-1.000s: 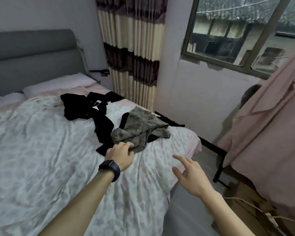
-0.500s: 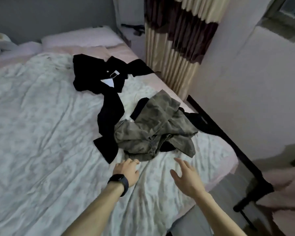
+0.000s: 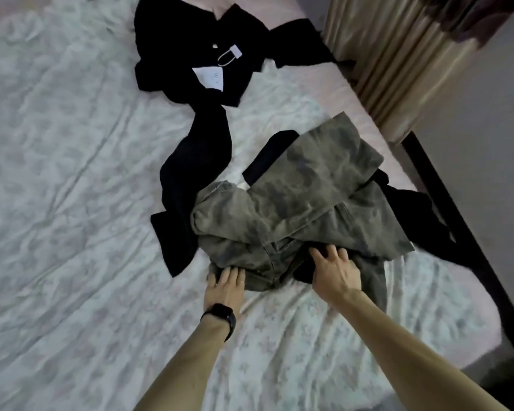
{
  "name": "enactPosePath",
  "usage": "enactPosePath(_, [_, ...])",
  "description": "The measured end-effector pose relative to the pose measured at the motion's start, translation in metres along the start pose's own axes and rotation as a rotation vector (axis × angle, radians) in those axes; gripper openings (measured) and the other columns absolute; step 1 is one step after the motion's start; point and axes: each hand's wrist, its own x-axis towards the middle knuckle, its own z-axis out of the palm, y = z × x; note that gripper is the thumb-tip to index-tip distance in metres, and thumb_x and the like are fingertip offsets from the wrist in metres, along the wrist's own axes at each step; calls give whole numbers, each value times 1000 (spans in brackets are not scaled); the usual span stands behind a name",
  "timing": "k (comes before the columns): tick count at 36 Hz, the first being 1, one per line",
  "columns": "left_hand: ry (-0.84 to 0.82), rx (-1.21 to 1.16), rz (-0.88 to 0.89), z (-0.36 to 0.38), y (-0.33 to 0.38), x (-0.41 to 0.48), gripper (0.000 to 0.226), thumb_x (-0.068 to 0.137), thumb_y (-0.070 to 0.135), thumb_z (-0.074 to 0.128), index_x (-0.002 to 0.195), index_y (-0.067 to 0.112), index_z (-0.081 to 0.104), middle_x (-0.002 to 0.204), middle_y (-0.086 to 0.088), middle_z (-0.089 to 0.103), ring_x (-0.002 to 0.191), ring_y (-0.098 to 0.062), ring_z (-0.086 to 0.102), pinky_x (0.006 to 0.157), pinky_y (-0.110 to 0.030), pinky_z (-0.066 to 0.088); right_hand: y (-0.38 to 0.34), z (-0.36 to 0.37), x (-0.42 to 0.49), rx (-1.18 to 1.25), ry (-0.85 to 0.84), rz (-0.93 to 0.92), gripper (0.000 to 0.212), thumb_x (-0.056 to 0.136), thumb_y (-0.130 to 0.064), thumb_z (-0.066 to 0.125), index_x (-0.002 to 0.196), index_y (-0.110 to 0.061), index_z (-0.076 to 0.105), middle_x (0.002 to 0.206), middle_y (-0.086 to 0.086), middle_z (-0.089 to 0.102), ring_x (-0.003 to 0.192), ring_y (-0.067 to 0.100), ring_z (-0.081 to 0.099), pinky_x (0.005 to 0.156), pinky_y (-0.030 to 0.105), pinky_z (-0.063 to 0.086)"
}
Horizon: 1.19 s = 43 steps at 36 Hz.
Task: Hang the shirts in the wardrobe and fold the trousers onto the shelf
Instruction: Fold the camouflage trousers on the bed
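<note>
A crumpled olive-grey pair of trousers [image 3: 303, 197] lies on the bed near its right edge. My left hand [image 3: 224, 287], with a black watch on the wrist, rests with straight fingers on the trousers' near left edge. My right hand [image 3: 336, 271] lies with spread fingers on the near middle of the trousers, by the waistband. A black garment [image 3: 187, 54] with white tags is spread farther up the bed, and a long part of it runs down beside the trousers. More black cloth [image 3: 410, 209] shows under the trousers on the right.
A white flowered sheet [image 3: 72, 188] covers the bed. A dark bed rail [image 3: 457, 221] runs along the right side. A striped curtain [image 3: 398, 54] hangs at the top right beside a pale wall [image 3: 493, 129].
The view has dropped and come closer to the bed. Both hands have moved forward onto the trousers' near edge; the right hand was in the air before.
</note>
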Motion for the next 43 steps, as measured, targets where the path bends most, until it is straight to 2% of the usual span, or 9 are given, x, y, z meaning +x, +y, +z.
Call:
enactPosePath(3, [227,25,76,7,-2,8,40,84,15,42,111,13,71,99,-6,67,94,-27,61,77,-46,53,-3,-4,9,42,-28,26,55,96,-39,51,147,-29,34,141,6,41,129,32,39,95,42,45])
enactPosePath(6, [373,121,126,7,-16,15,13,69,14,69,81,10,71,73,-6,62,70,-28,61,60,-40,53,-6,-8,11,87,-37,82,55,92,-38,57,142,-30,36,137,4,45,127,33,42,81,41,44])
enactPosePath(8, [415,149,179,3,-25,17,26,55,12,87,77,13,72,70,-2,62,67,-24,61,58,-35,50,-4,-6,12,78,-23,98,53,92,-35,57,142,-32,37,135,3,47,123,34,45,74,39,40])
enactPosePath(13, [575,-32,206,-11,-34,-5,20,69,14,76,88,19,76,74,4,65,71,-21,64,63,-32,48,-1,-2,9,139,20,139,50,92,-33,57,139,-35,42,132,4,42,117,34,46,75,40,42])
enactPosePath(19, [693,-475,176,-83,-45,-72,18,94,16,59,112,17,63,98,-3,62,89,-30,63,68,-41,57,-1,-10,-30,260,67,146,62,84,-67,62,138,-43,42,143,4,23,123,35,40,96,51,50])
enactPosePath(27, [801,-661,305,-232,-47,-188,20,103,27,48,116,20,61,110,2,59,93,-27,63,77,-43,51,-6,-83,-110,310,233,152,59,90,-78,37,131,-36,45,128,7,43,118,39,53,88,47,51])
enactPosePath(34, [995,-689,336,-299,-64,-314,18,100,20,53,109,16,66,105,-1,64,102,-25,60,84,-34,44,-38,-126,-228,161,370,29,41,93,-64,42,119,-32,49,116,2,67,103,33,67,76,38,54])
enactPosePath(38, [1094,-519,372,-296,-92,-394,18,101,18,51,109,16,67,99,-2,60,96,-28,61,82,-42,48,-46,-134,-305,256,518,109,20,94,-27,47,112,-18,53,113,13,68,103,38,66,75,38,51])
enactPosePath(43, [1149,-291,321,-272,-138,-459,25,101,13,47,118,19,64,107,-5,59,92,-31,61,76,-46,52,-40,-185,-396,500,738,163,18,95,-24,50,110,-19,59,109,24,68,102,45,62,75,41,47])
